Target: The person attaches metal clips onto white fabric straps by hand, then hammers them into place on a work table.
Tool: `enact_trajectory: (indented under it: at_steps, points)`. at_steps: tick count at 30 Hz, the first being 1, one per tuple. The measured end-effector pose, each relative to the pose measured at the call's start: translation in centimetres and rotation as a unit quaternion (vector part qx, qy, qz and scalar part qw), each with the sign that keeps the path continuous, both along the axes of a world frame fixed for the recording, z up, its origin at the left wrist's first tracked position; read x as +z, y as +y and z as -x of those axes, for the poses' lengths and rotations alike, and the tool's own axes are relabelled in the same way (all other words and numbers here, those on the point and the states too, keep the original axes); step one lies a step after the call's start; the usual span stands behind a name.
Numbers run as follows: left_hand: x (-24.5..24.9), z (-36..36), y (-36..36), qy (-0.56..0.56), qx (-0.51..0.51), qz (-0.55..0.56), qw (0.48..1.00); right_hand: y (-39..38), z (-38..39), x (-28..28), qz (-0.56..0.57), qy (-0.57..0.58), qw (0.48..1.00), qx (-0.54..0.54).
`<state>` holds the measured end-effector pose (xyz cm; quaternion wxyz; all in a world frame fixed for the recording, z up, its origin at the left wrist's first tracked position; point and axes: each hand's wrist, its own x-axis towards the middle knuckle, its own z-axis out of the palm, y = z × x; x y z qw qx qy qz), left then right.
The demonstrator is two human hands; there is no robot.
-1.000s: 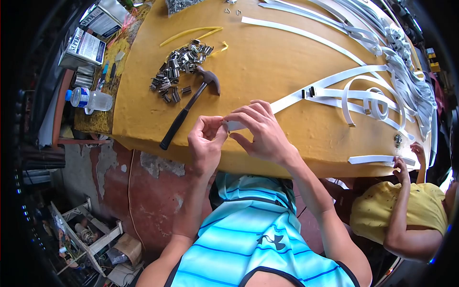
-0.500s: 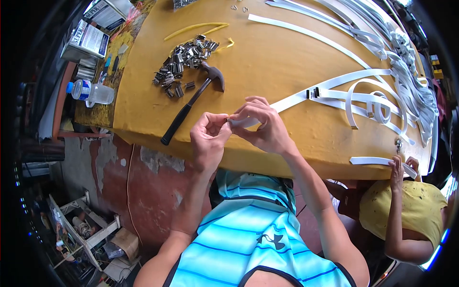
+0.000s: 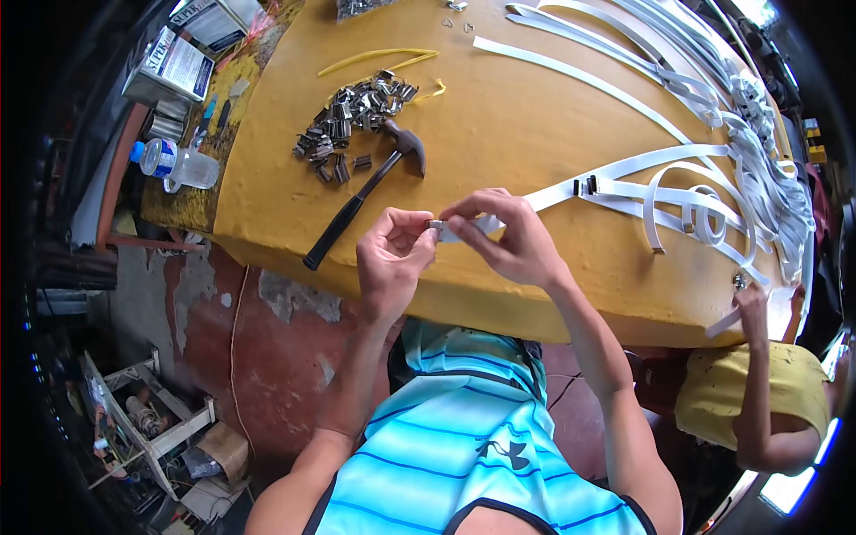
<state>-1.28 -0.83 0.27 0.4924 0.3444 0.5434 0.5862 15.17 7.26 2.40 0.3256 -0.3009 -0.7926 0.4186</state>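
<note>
A small metal clip [image 3: 435, 226] sits at the end of a white strap [image 3: 557, 193], above the table's front edge. My left hand [image 3: 392, 259] is closed, its thumb and forefinger pinching the clip. Just behind the clip, my right hand [image 3: 513, 236] grips the strap between thumb and fingers. From there the strap runs up and right across the table. A claw hammer [image 3: 364, 198] with a black handle lies left of my hands. Beyond it is a pile of loose metal clips [image 3: 343, 120].
White straps [image 3: 704, 209], some coiled, cover the right of the yellow-topped table [image 3: 499, 107]. A plastic bottle [image 3: 183, 167] and metal cans [image 3: 174, 67] stand at left. At right, a person in a yellow top [image 3: 749, 392] handles another white strap.
My right hand has shifted slightly right and its fingers have drawn back, so the metal clip now shows. The other person's hand and strap have moved. The whole view has shifted slightly.
</note>
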Motion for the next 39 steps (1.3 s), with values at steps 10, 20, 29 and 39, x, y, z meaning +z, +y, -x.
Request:
enact_trajectory:
  at_steps: [10, 20, 29, 39]
  points:
    - [0.0, 0.4, -0.1, 0.012, -0.014, -0.017, 1.0, 2.4, -0.2, 1.1, 0.206, -0.08, 0.972, 0.076]
    - [0.3, -0.3, -0.3, -0.005, -0.016, 0.003, 1.0, 2.8, -0.6, 2.0, 0.204, -0.13, 0.966, 0.093]
    - [0.0, -0.2, 0.0, -0.019, -0.022, -0.006, 1.0, 2.1, -0.1, 0.9, 0.113, -0.074, 0.987, 0.084]
    - [-0.1, 0.3, 0.0, -0.038, -0.036, -0.037, 0.998, 2.6, 0.8, 2.2, 0.191, -0.114, 0.974, 0.037]
